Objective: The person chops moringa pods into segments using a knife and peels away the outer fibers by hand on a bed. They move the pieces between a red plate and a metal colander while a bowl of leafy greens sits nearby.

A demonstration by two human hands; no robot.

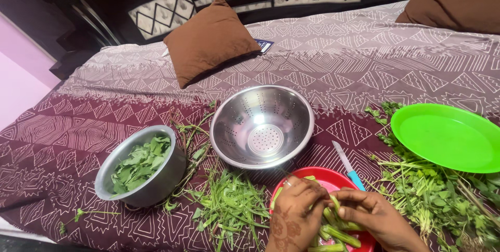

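Both hands, left hand (296,214) and right hand (376,215), cover much of the red plate (333,177); the bottom edge crops the wrists and near green stalks (338,234).

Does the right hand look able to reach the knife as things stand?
Probably yes: the knife lies uncovered just above the right hand, beside the red plate, though that hand holds green stalks.

Maroon bedcover (364,59), white geometric lines. Brown cushion (208,41) far. Silver colander (262,126). Bright green plate (448,136) right. Red plate (333,179) near, blue-handled knife (348,165) beside.
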